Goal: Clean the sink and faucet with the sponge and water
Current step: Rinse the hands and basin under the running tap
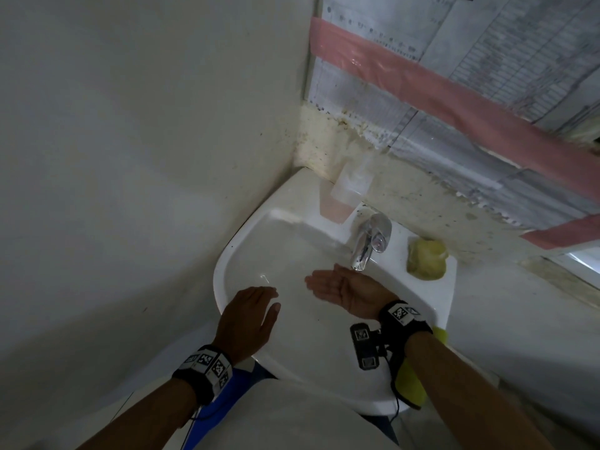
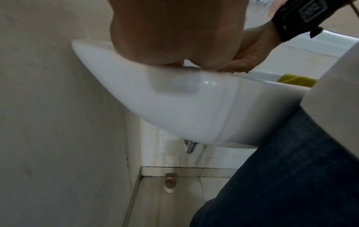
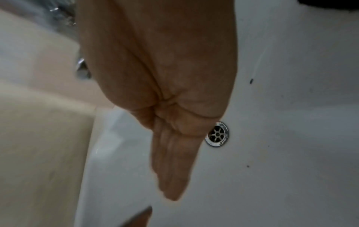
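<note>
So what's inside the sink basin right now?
Both bare hands, left and right, over the sink, and the drain, part-hidden by the right hand. No sponge inside.

A white ceramic sink [image 1: 233, 254] is sitting in the wall corner. Its chrome faucet [image 1: 365, 246] is standing upright at the back rim. A yellow sponge [image 1: 427, 259] is lying on the ledge just beside the faucet.
</note>
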